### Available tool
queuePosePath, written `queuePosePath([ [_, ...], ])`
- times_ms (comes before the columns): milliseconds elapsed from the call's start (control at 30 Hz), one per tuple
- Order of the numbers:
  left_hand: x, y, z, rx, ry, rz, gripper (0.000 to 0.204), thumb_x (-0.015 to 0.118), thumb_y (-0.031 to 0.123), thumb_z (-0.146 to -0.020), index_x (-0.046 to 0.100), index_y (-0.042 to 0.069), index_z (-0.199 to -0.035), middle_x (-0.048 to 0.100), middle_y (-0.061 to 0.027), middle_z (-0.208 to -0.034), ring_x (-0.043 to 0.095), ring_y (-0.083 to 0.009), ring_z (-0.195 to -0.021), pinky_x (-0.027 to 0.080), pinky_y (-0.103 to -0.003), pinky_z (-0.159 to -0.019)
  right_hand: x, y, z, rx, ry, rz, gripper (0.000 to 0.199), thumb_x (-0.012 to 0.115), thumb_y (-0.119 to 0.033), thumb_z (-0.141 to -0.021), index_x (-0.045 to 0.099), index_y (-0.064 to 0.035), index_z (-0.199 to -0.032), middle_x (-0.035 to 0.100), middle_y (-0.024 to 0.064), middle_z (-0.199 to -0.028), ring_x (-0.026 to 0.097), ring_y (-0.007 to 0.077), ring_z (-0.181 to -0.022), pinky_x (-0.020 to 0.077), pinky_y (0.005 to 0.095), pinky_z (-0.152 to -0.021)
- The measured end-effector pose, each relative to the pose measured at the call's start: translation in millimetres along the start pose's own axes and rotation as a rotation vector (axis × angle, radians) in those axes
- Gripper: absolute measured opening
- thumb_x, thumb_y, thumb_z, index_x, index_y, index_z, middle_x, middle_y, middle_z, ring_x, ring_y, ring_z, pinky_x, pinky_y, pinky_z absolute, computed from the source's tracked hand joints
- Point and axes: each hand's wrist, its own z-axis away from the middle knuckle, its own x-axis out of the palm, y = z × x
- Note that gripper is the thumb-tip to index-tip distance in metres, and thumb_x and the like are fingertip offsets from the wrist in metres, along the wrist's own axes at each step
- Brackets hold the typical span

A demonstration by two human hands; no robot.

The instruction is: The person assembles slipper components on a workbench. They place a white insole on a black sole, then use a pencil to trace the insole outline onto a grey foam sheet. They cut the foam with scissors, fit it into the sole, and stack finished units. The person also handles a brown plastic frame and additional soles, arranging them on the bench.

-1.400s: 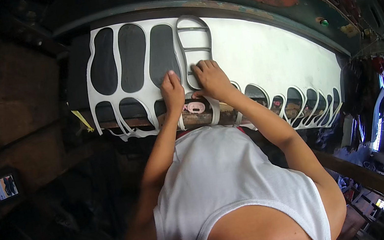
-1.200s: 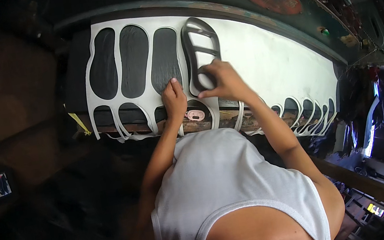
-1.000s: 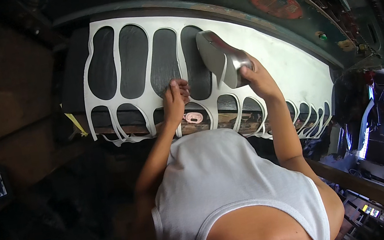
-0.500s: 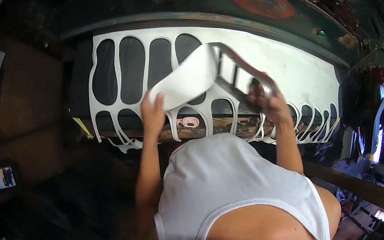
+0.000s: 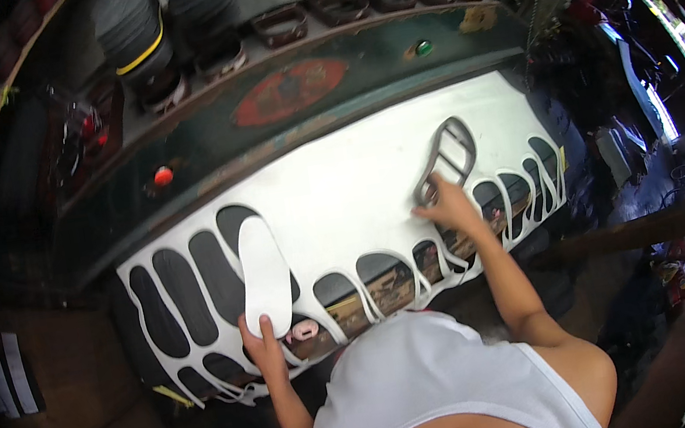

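The left hand [image 5: 263,343] is reaching up toward eight o'clock, thumb on top, pinching one smooth white sole piece [image 5: 265,274] by its six-o'clock end. The right hand [image 5: 450,205], its arm stretching from five o'clock, is gripping one dark sole-shaped frame [image 5: 439,149] with crossbars toward two o'clock. Four tall cut-outs [image 5: 185,295] are showing in the white sheet [image 5: 345,174] toward nine.

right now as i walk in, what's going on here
A person's left hand holds a white sole at the cut-out end of a white sheet. The right hand grips a sole-shaped cutter over its uncut part; whether it touches is unclear. Holes line the sheet's left end and near edge.
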Motion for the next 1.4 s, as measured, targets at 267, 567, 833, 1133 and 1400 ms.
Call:
queuePosePath([
  [267, 5, 63, 11, 0.066, 0.0, -0.035, 0.041, 0.057, 0.025, -0.104, 0.048, -0.004, -0.132, 0.062, -0.0156, -0.118, 0.06, -0.0212, -0.107, 0.047, -0.034, -0.095, 11, -20, -16, -0.129, -0.049, 0.63, 0.073, 0.089, -0.047, -0.068, 0.061, -0.0013, -0.118, 0.065, 0.026, -0.116, 0.065, 0.038, -0.108, 0.0528, 0.0443, -0.091],
  [567, 6, 67, 19, 0.1, -0.105, 0.565, 0.049, 0.053, 0.026, -0.107, 0.038, 0.0, -0.146, 0.06, -0.0166, -0.128, 0.065, -0.0252, -0.109, 0.056, -0.04, -0.089, -185, -147, -213, -0.208, 0.132, -1.132, 0.074, 0.065, -0.071, -0.088, 0.063, -0.0015, -0.114, 0.068, 0.0086, -0.107, 0.067, 0.0163, -0.094, 0.0558, 0.0303, -0.078],
  [833, 30, -32, 5, -0.085, -0.11, -0.144, 0.041, 0.059, 0.02, -0.101, 0.05, -0.01, -0.127, 0.063, -0.0192, -0.113, 0.065, -0.0243, -0.089, 0.055, -0.035, -0.071, -229, -192, -266, 0.035, 0.197, -1.093, 0.042, 0.078, -0.035, -0.089, 0.063, -0.0029, -0.112, 0.062, 0.0017, -0.09, 0.065, 0.0137, -0.089, 0.0535, 0.0289, -0.069],
  [1133, 28, -33, 17, 0.021, -0.053, 0.052, 0.03, 0.058, 0.018, -0.102, 0.049, -0.002, -0.122, 0.059, -0.0142, -0.112, 0.056, -0.02, -0.103, 0.044, -0.033, -0.096, -55, -108, -75, -0.595, 0.021, -0.957, 0.051, 0.067, -0.036, -0.098, 0.049, 0.0016, -0.127, 0.067, 0.0093, -0.104, 0.066, 0.0159, -0.082, 0.053, 0.0318, -0.078],
  [1400, 47, -23, 0, -0.261, -0.202, 0.345, 0.051, 0.059, 0.002, -0.097, 0.034, 0.002, -0.142, 0.053, -0.0186, -0.135, 0.059, -0.0256, -0.118, 0.047, -0.036, -0.101, 121, -47, 76, 0.324, -0.791, -1.32, 0.041, 0.074, -0.031, -0.095, 0.047, -0.0089, -0.118, 0.061, 0.0032, -0.099, 0.068, 0.015, -0.089, 0.0562, 0.0309, -0.081],
])
